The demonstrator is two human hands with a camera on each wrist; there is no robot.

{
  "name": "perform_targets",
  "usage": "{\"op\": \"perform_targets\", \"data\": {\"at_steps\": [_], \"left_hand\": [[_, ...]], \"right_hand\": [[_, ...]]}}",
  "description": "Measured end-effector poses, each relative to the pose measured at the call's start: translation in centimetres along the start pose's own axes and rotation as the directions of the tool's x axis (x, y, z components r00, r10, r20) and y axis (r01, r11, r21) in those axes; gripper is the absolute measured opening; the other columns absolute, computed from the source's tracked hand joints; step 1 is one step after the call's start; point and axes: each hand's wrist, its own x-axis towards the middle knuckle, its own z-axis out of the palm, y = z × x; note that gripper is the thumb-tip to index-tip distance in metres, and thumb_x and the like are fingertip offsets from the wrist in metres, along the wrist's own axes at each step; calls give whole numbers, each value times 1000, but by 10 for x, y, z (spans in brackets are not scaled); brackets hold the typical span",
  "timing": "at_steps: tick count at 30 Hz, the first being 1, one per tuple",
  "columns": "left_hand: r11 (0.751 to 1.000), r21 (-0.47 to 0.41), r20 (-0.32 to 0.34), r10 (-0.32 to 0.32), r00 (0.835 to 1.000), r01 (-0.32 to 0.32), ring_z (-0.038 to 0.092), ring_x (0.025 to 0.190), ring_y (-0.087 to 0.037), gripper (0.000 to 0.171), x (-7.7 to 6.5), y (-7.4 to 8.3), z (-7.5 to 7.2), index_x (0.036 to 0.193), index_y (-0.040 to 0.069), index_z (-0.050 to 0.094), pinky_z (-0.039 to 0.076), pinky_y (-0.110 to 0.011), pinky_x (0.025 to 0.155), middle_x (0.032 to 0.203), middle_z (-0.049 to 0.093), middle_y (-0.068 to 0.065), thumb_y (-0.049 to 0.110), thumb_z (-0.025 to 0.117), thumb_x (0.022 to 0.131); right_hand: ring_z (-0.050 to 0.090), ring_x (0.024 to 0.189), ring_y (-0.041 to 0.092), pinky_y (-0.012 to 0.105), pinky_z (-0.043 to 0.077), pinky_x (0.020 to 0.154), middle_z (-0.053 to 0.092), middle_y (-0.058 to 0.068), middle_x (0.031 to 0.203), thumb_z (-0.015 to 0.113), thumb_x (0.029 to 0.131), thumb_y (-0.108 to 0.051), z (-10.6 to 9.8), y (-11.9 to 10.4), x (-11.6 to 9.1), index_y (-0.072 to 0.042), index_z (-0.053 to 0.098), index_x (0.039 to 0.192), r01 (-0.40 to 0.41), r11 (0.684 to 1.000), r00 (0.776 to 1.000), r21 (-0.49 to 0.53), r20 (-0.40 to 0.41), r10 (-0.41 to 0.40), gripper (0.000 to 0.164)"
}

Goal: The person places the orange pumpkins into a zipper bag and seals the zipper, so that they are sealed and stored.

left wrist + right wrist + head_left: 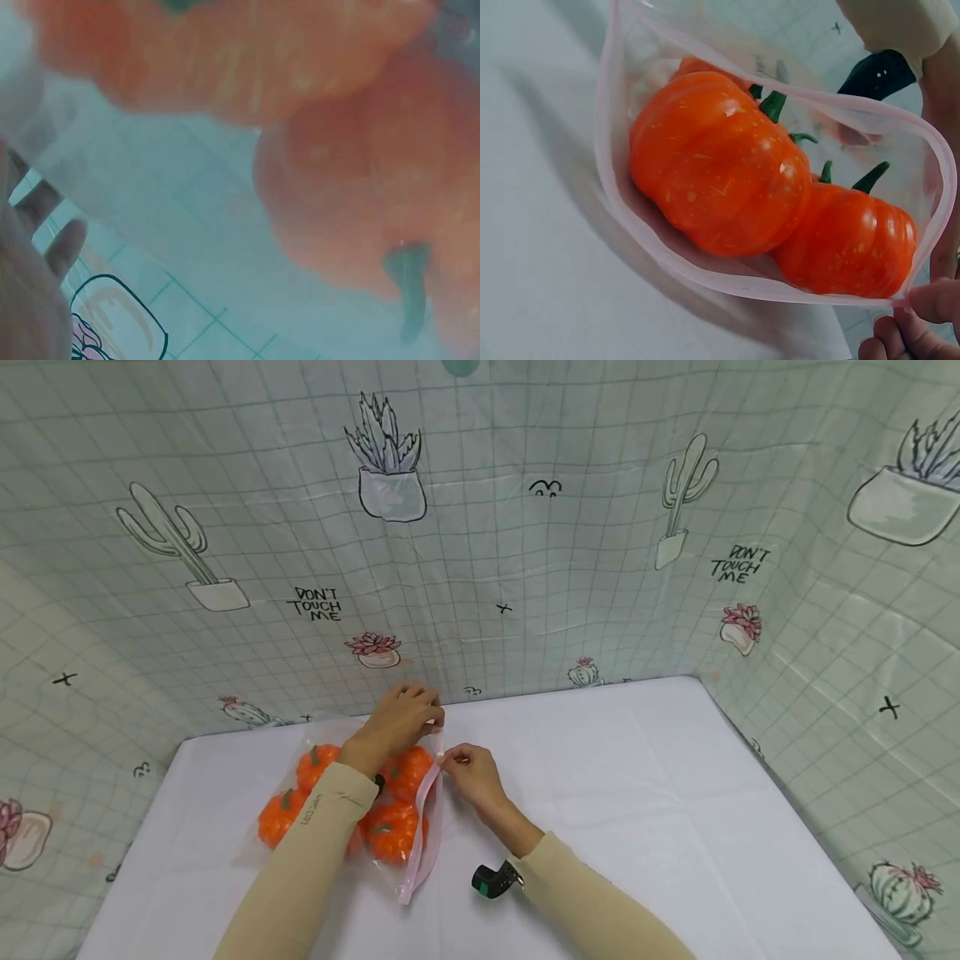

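A clear zip bag (401,870) with a pink rim lies on its side, its mouth gaping toward the right. Inside are several orange toy pumpkins (720,165), ribbed and shiny with green stems. Reaching over the bag, my left hand (401,718) grips the far end of the rim; its outer fingers (66,246) spread loosely in the left wrist view. My right hand (476,777) pinches the pink rim (787,292) between thumb and forefinger, just nearer than the left hand. Through the film, a pumpkin (345,180) fills much of the left wrist view.
The bag rests on the left half of a white-covered table (660,827). A gridded curtain (487,543) printed with cacti stands behind and at both sides. A black wrist camera (495,881) is strapped at the right wrist, and a dark strap (877,75) is on the left.
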Motion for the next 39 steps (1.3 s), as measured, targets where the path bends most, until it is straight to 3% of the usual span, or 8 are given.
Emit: {"op": "perform_targets", "data": {"at_steps": [4, 7, 15, 23, 29, 39], "left_hand": [[987, -163, 51, -10, 999, 18, 57, 117, -30, 6, -2, -2, 0, 101, 16, 77, 44, -53, 105, 118, 66, -6, 21, 75, 98], [980, -196, 71, -7, 997, 21, 56, 120, -31, 9, -2, -2, 1, 101, 15, 77, 43, -54, 108, 118, 67, -6, 23, 76, 97], [996, -54, -23, 67, 997, -69, 61, 116, -29, 8, 0, 3, 1, 92, 17, 76, 45, -50, 107, 107, 67, -1, 24, 81, 93], [994, 47, -112, 100, 989, -95, 61, 112, -24, 9, 0, 6, 4, 85, 19, 79, 45, -47, 108, 103, 66, 1, 26, 82, 90], [982, 168, -143, 108, 984, -83, 60, 110, -22, 10, 2, 8, 3, 85, 23, 80, 43, -47, 110, 102, 64, 3, 31, 83, 89], [987, 159, -141, 51, 989, -28, 60, 110, -24, 11, 4, 7, 1, 84, 21, 80, 44, -48, 111, 101, 64, 3, 31, 82, 90]], "right_hand": [[52, 70, 10, 23, 42, 60, 65, 9, 82, 69, 95, -4, -2, 1, -2, 10, 72, 96, 26, 1000, 999, -9, 25, -26, 14], [53, 71, 10, 22, 44, 60, 67, 13, 87, 69, 96, -4, -4, 1, -2, 10, 72, 97, 37, 999, 999, -20, 34, -37, 15], [54, 73, 10, 21, 44, 62, 66, 7, 85, 68, 97, -8, -4, 4, 0, 8, 72, 98, 36, 998, 999, -50, 8, -36, 16], [52, 69, 10, 21, 42, 59, 68, 9, 82, 69, 98, -9, -1, 6, 2, 7, 75, 98, 25, 998, 1000, -56, -8, -25, 18], [50, 65, 10, 22, 41, 56, 63, 5, 76, 70, 96, -9, -1, 5, 2, 7, 75, 95, 3, 999, 1000, -51, -29, -5, 17], [48, 67, 11, 23, 40, 58, 57, 0, 75, 68, 94, -9, -3, 4, -4, 6, 74, 95, -62, 998, 998, -33, -11, 62, 16]]}}
